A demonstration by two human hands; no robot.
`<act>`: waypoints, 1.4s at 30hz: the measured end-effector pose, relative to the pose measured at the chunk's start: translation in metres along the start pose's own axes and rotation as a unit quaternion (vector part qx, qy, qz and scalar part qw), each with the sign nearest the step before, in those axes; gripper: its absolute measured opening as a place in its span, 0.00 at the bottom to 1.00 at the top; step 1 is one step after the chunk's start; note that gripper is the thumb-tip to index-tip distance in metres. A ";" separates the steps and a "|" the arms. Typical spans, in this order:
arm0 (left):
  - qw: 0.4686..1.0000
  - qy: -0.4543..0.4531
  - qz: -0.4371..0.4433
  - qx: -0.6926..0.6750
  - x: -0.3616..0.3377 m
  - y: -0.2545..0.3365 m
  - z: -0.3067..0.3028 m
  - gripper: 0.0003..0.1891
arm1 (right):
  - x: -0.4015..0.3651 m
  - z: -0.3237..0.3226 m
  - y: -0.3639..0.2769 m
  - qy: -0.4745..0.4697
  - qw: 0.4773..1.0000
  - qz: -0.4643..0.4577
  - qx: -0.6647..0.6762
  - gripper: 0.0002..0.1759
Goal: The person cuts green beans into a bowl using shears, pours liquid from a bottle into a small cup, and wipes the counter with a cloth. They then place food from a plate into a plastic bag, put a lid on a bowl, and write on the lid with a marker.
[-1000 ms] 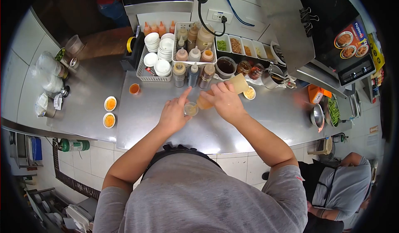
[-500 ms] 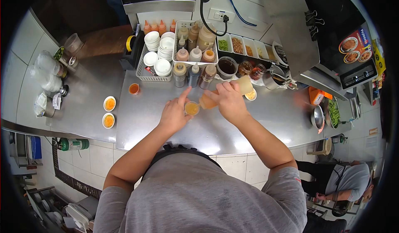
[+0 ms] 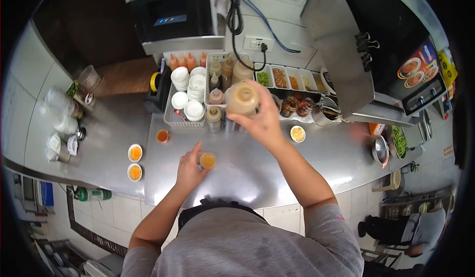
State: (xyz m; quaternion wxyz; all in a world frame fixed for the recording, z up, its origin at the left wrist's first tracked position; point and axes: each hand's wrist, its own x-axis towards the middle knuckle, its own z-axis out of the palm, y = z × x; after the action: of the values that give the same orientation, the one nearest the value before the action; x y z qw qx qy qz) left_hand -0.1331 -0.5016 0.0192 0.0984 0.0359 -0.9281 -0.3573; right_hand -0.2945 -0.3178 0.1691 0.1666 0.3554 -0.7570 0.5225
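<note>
The person's right hand [image 3: 264, 118] grips a squeeze bottle [image 3: 243, 98], which half a second ago slanted beside the small clear cup [image 3: 208, 161] and is now raised, well apart from it, with one round end facing the camera. Lifted there, it hides part of the sauce bottles [image 3: 213, 118] behind it. The left hand [image 3: 189, 169] remains curled at the cup's side, index finger extended; the cup, over the counter [image 3: 247, 178], contains yellow-orange liquid, as before. The bowl of yellow bits [image 3: 297, 134], partly covered earlier, now shows whole, while two small bowls [image 3: 135, 152] stay at the left
</note>
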 end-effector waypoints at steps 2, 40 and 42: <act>0.999 0.010 0.027 0.020 -0.006 -0.025 0.008 0.48 | 0.023 0.020 0.016 0.008 0.987 -0.133 -0.090 0.39; 0.970 0.124 -0.175 0.110 -0.063 -0.107 0.006 0.34 | 0.102 0.034 0.312 -0.299 0.858 0.212 -0.360 0.10; 0.970 0.125 -0.173 0.120 -0.063 -0.106 0.006 0.34 | 0.096 0.030 0.319 -0.257 0.871 0.201 -0.367 0.10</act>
State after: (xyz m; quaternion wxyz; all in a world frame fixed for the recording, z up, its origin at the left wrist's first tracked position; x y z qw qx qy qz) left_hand -0.0730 -0.5679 -0.0658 0.1449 0.2518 -0.9244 -0.2473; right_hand -0.5842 -0.3159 0.0026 -0.0239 0.2303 -0.9655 0.1196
